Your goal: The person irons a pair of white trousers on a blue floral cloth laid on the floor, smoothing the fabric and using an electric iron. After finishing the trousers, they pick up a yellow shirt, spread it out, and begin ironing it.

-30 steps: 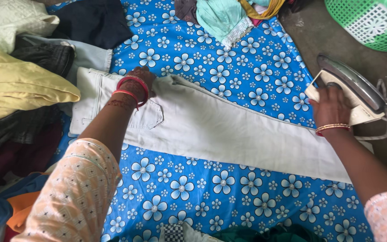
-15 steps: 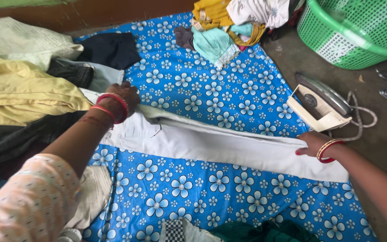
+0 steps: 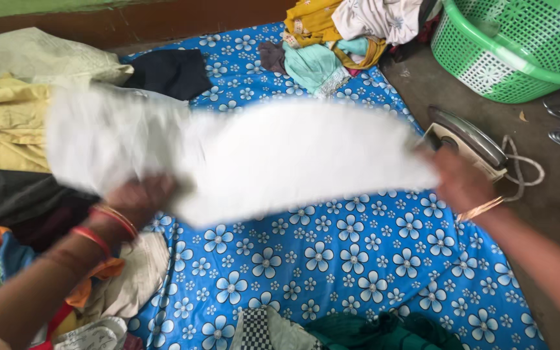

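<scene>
A pair of white trousers is lifted off the blue flowered sheet and blurred by motion. My left hand grips the waist end at the left. My right hand grips the leg end at the right, just in front of the electric iron. The trousers hang stretched between both hands above the sheet.
The iron stands on its heel on the bare floor, its cord coiled beside it. A green plastic basket sits at the top right. Piles of clothes lie at the left, top and bottom edge.
The white trousers lay flat on the sheet; both hands took hold of their ends and swung them up into the air. My right hand left the iron a second ago.
</scene>
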